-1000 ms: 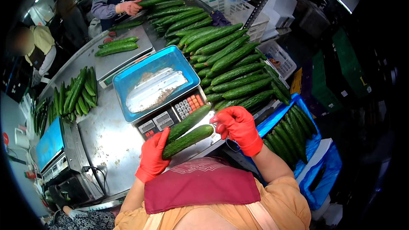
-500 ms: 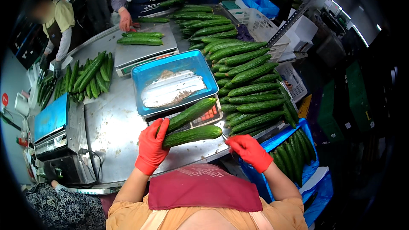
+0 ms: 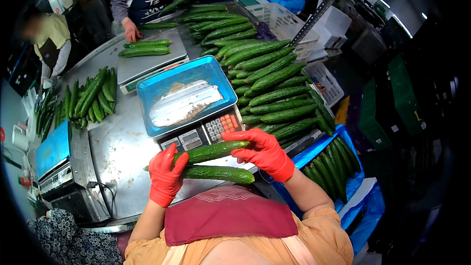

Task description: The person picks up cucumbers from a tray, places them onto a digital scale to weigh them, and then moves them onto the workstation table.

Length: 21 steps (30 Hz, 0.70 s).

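Two long green cucumbers lie side by side in my left hand point(image 3: 167, 171), in a red glove, its fingers wrapped round their left ends. Closed at the right tip of the upper cucumber point(image 3: 208, 152) is my red-gloved right hand point(image 3: 265, 153), thumb below and fingers above. Whether it also holds a small tool is hidden. The lower cucumber point(image 3: 221, 173) has its right end free, just above my dark red apron point(image 3: 230, 216). Both cucumbers are over the near table edge, in front of a scale with a blue tray point(image 3: 142, 103) and a keypad point(image 3: 222, 126).
Cucumbers point(image 3: 282, 93) are piled right of the scale, with more in a blue-lined crate point(image 3: 357, 186) below. Another pile point(image 3: 93, 95) lies left. Across the metal table point(image 3: 115, 149), a co-worker's gloved hand point(image 3: 131, 30) is beside cucumbers on a second scale point(image 3: 174, 39). A post point(image 3: 321, 12) rises at right.
My right hand has moved from the lower cucumber's tip, where a thin metal tool showed, up to the upper cucumber's tip. The two cucumbers have tilted more level. The view has shifted slightly.
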Each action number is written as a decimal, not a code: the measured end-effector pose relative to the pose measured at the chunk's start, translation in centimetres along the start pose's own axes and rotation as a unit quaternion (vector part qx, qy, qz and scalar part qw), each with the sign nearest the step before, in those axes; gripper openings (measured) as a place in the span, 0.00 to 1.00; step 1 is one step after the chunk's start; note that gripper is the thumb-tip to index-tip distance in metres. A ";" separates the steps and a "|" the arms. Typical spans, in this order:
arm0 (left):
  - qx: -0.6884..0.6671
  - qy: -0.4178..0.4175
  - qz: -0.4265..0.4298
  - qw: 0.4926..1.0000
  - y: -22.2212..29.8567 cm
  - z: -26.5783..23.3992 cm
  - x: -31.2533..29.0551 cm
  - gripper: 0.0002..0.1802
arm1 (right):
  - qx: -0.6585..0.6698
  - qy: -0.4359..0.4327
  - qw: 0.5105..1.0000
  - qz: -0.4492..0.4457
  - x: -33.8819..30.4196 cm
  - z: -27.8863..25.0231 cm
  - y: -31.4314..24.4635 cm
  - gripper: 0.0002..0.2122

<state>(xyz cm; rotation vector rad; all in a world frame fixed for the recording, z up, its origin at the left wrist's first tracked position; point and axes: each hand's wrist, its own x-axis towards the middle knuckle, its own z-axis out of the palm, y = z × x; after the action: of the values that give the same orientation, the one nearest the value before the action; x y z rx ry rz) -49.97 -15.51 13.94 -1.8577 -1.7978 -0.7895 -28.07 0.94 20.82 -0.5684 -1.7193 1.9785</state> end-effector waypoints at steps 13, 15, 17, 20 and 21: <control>-0.520 -0.214 -0.066 0.824 5.4 7.5 2.4 0.44 | 0.111 0.110 0.956 -0.250 -1.3 -0.3 10.0 0.20; -0.585 -0.279 -0.047 0.761 7.7 6.9 5.1 0.44 | 0.133 0.205 0.931 -0.271 -4.4 -2.0 7.6 0.18; -0.730 -0.263 -0.058 0.629 10.2 6.8 7.1 0.43 | 0.277 0.282 0.884 -0.250 -9.1 -3.9 4.9 0.18; -0.760 -0.283 -0.124 0.572 11.4 7.3 7.5 0.44 | 0.372 0.473 0.746 -0.287 -15.7 -8.0 4.6 0.18; -0.756 -0.284 -0.141 0.573 11.5 7.7 7.5 0.44 | 0.377 0.540 0.701 -0.273 -18.2 -9.2 4.9 0.18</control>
<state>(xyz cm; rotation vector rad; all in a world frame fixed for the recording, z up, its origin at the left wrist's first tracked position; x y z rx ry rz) -37.80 -5.57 14.10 -3.0126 -1.7498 -2.7633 -8.33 -2.91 14.90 -0.5999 -0.2176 1.2249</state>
